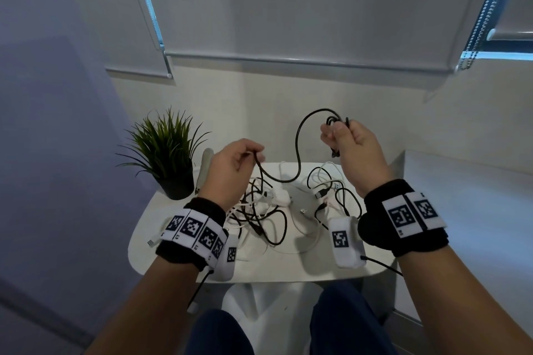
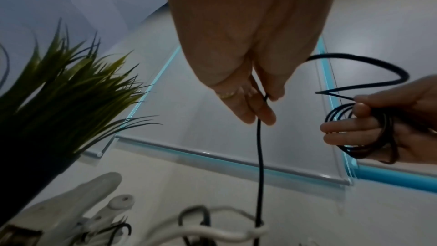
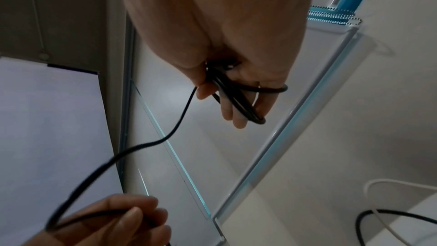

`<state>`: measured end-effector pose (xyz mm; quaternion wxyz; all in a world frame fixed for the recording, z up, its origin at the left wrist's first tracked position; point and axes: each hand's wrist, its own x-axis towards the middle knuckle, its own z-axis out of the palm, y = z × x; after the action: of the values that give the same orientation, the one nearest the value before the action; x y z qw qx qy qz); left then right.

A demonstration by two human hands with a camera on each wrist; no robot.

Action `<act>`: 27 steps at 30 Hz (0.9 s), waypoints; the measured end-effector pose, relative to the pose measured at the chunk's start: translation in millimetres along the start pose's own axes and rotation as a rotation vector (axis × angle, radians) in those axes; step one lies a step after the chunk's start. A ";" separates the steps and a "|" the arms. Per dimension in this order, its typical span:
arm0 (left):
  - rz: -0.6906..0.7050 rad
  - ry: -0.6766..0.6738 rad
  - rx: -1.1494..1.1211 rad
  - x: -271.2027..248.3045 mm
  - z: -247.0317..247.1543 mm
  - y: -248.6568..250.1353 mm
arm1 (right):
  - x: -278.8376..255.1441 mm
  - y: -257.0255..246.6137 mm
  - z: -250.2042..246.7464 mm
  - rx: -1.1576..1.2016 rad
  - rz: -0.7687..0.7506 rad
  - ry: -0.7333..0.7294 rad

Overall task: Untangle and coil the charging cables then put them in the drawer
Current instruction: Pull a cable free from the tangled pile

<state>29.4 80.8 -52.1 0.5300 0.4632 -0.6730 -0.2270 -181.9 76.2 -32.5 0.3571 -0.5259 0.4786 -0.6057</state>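
Note:
A black charging cable [image 1: 298, 141] runs between my two hands above the table. My right hand [image 1: 346, 138] is raised and grips a small coil [image 2: 369, 134] of that cable, its loops wound round the fingers [image 3: 238, 100]. My left hand [image 1: 245, 158] is lower and pinches the same cable's loose run [image 2: 260, 147] between thumb and fingertips. From there the cable drops into a tangle of black and white cables [image 1: 268, 210] on the white table [image 1: 277, 271]. The drawer is not in view.
A potted green plant [image 1: 167, 153] stands at the table's back left, with a white hand-shaped figure [image 2: 78, 205] beside it. Window blinds [image 1: 288, 8] hang behind. A white ledge [image 1: 461, 181] runs along the right. My knees are below the table's front edge.

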 end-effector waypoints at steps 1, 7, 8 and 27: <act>-0.025 -0.031 0.021 -0.5 0.9 -0.2 | -0.3 3.9 1.1 -0.042 0.016 -0.024; -0.037 0.021 -0.032 10.5 -0.2 -1.3 | -13.3 31.7 20.0 -0.391 0.185 -0.350; -0.029 0.006 -0.042 12.3 -0.1 -0.2 | -15.6 34.2 23.6 -0.436 0.185 -0.396; -0.370 -0.325 0.536 -5.4 -0.9 -1.0 | -13.9 39.3 50.2 -0.419 0.041 -0.373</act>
<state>30.7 85.2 -55.3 0.2259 0.6576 -0.6888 -0.2054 -132.9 67.6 -74.7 0.3346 -0.6808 0.5299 -0.3791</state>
